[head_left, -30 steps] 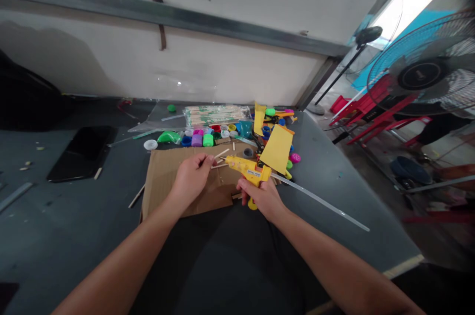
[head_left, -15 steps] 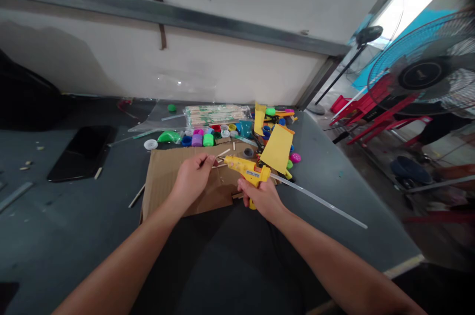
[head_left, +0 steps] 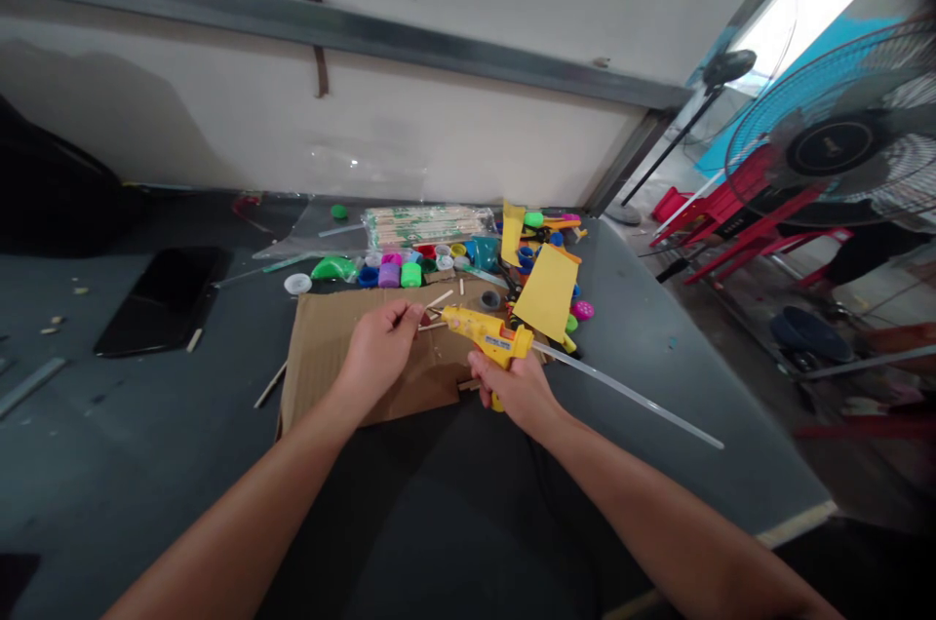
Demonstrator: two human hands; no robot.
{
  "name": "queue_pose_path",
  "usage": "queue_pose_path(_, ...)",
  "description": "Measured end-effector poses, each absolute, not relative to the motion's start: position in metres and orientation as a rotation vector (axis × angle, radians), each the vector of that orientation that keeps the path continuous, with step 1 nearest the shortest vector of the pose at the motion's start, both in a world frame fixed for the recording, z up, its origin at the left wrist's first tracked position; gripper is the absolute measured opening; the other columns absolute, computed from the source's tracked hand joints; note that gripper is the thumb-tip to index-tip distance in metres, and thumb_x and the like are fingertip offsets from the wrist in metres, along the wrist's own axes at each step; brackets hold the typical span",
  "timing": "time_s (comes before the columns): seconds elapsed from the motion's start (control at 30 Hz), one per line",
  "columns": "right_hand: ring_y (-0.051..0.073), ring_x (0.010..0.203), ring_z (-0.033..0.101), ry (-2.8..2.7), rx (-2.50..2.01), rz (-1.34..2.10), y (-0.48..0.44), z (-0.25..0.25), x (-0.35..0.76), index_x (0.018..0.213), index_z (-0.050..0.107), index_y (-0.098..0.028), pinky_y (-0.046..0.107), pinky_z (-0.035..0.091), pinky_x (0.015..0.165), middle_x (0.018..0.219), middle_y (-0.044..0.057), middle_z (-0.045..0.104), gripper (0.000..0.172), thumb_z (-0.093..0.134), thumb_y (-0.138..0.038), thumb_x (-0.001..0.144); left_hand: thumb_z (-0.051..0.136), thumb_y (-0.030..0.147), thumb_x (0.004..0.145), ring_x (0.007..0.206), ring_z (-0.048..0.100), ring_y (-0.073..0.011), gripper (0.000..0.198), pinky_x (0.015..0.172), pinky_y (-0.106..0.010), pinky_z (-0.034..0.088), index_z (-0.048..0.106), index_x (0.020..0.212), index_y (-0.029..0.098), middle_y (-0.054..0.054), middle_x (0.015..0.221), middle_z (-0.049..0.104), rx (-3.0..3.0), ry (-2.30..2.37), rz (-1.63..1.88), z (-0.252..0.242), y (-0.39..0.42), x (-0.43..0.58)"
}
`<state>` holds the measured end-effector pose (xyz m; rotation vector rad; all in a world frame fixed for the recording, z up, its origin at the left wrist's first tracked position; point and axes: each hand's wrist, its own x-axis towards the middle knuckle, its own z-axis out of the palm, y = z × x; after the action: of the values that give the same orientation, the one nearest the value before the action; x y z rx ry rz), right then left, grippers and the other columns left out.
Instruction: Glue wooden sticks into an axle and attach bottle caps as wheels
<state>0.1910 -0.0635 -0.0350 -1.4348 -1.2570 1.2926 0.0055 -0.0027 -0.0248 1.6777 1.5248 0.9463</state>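
Note:
My right hand (head_left: 516, 386) is wrapped around the handle of a yellow glue gun (head_left: 479, 328), its nozzle pointing left. A long clear glue stick (head_left: 636, 393) sticks out of the gun's back end. Close to the nozzle tip, my left hand (head_left: 384, 342) is closed in a pinch. A thin wooden stick (head_left: 442, 298) reaches out from these fingertips; its held end is hidden. Both hands are above a flat piece of brown cardboard (head_left: 322, 337), on which short bits of wooden stick lie. A grey ring (head_left: 489, 300) rests just behind the gun.
Behind the cardboard are colourful bottle caps (head_left: 390, 272), a plastic-wrapped bundle of wooden sticks (head_left: 428, 226) and yellow sheets (head_left: 547, 293). A black phone (head_left: 161, 303) lies at left on the grey table (head_left: 182, 464). A fan (head_left: 834, 147) and red chairs (head_left: 760, 201) stand off to the right.

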Motion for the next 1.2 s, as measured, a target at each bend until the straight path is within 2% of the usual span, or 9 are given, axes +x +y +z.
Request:
queue_pose_path(0.37, 0.007, 0.037, 0.046, -1.174, -1.377, 1.284, -0.0587, -0.0329, 0.1969, 0.071, 0.054, -0.019, 0.022, 0.038, 0.037, 0.061, -0.003, 0.054, 0.031, 0.064, -0.048, 0.077, 0.045, 0.044, 0.086, 0.058, 0.050, -0.0145, 0.035, 0.054, -0.026, 0.032, 0.066, 0.074, 0.019, 0.002, 0.059, 0.054, 1.631, 1.518, 0.958, -0.0223, -0.0033, 0.0068)
queue_pose_path(0.67, 0.007, 0.036, 0.046, -1.214, -1.410, 1.261, -0.0618, -0.0294, 0.1922, 0.067, 0.053, -0.018, 0.021, 0.037, 0.037, 0.052, -0.005, 0.049, 0.031, 0.062, -0.045, 0.078, 0.046, 0.044, 0.086, 0.060, 0.053, -0.0151, 0.034, 0.056, -0.027, 0.034, 0.065, 0.074, 0.018, 0.001, 0.061, 0.056, 1.603, 1.491, 0.973, -0.0249, -0.0027, 0.0062)
queue_pose_path(0.8, 0.007, 0.036, 0.046, -1.174, -1.397, 1.273, -0.0609, -0.0303, 0.1932, 0.070, 0.054, -0.018, 0.021, 0.038, 0.037, 0.056, -0.005, 0.051, 0.030, 0.063, -0.045, 0.077, 0.046, 0.044, 0.087, 0.060, 0.053, -0.0147, 0.034, 0.056, -0.027, 0.034, 0.065, 0.076, 0.019, 0.001, 0.061, 0.057, 1.587, 1.484, 0.983, -0.0252, -0.0027, 0.0060)
queue_pose_path(1.2, 0.008, 0.036, 0.046, -1.093, -1.415, 1.257, -0.0574, -0.0276, 0.1977, 0.064, 0.053, -0.018, 0.021, 0.037, 0.037, 0.049, -0.006, 0.046, 0.034, 0.063, -0.048, 0.075, 0.047, 0.042, 0.086, 0.054, 0.048, -0.0127, 0.032, 0.051, -0.025, 0.032, 0.064, 0.073, 0.019, 0.002, 0.058, 0.054, 1.534, 1.472, 0.992, -0.0249, -0.0031, 0.0064)
